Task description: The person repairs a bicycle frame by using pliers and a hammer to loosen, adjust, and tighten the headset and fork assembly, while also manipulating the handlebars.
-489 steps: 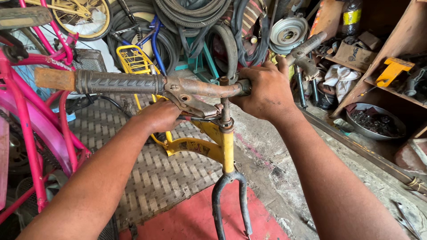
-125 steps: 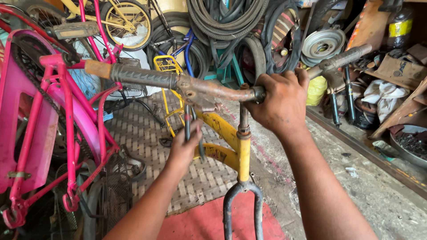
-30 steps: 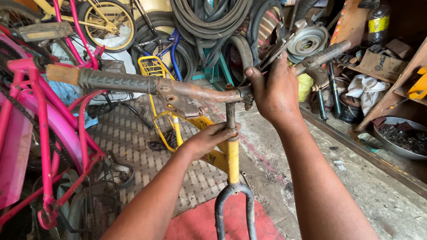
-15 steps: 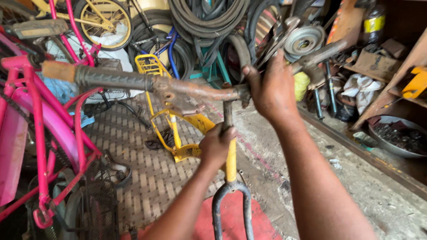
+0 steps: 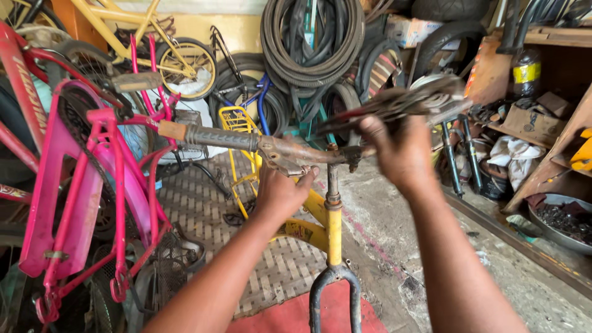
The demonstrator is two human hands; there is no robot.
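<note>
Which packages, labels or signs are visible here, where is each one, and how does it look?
Bottle: on the right shelf, dark, with a yellow label band.
Cardboard box: lower on the same shelf, brown, flat.
Sticker: on the yellow frame below the left hand, small, with red marks.

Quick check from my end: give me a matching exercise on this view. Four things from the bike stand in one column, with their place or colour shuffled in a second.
Things:
1. left hand
2. right hand
3. fork
4. bicycle frame

Descriptions:
A. pink, at the left edge
B. yellow stem, dark blades below
C. under the rusty handlebar, by the brake lever
D. raised at the bar's right end

Pairs: 1-C, 2-D, 3-B, 4-A
</note>
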